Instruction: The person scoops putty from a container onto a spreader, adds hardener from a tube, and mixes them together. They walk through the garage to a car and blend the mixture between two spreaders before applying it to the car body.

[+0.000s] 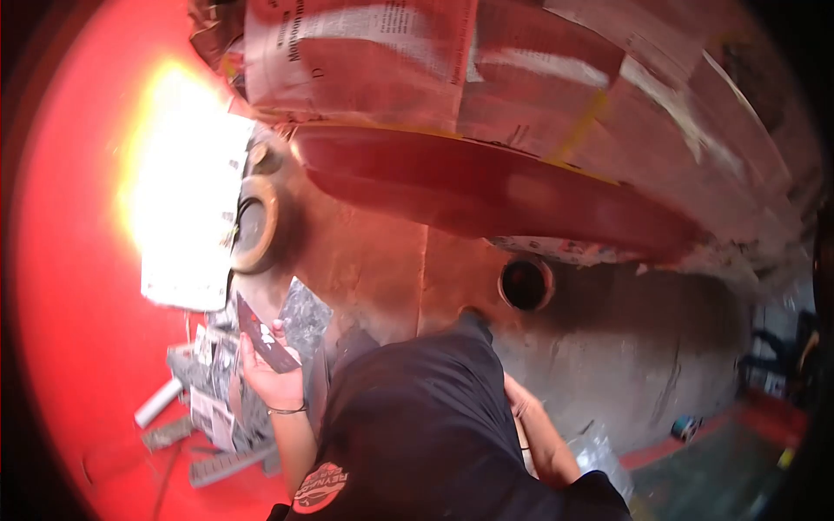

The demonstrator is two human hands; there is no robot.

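Head view. A dark, flat rectangular card or sheet (pixel 263 334) with pale markings, possibly a sanding pad, is held in the left hand (pixel 269 373), low and left of centre. The fingers (pixel 280 328) wrap one long edge while the rest stands free and tilted, its upper corner pointing toward the red painted panel (pixel 486 187). By its thinness it is judged light and somewhat flexible, likely to bend if pinched at a corner; a hold along the edge or across the middle would keep it flat, and its face looks matte rather than slippery. A thin band circles the wrist (pixel 287 409). The right hand is hidden behind the dark shirt (pixel 417 417); only its forearm (pixel 543 438) shows, so its fingers cannot be judged. Below the left hand lie crumpled newspaper sheets (pixel 217 382) and a pale cylinder (pixel 156 404). Masking newspaper (pixel 365 61) covers the bodywork above the panel; a round opening (pixel 526 285) sits beneath it.
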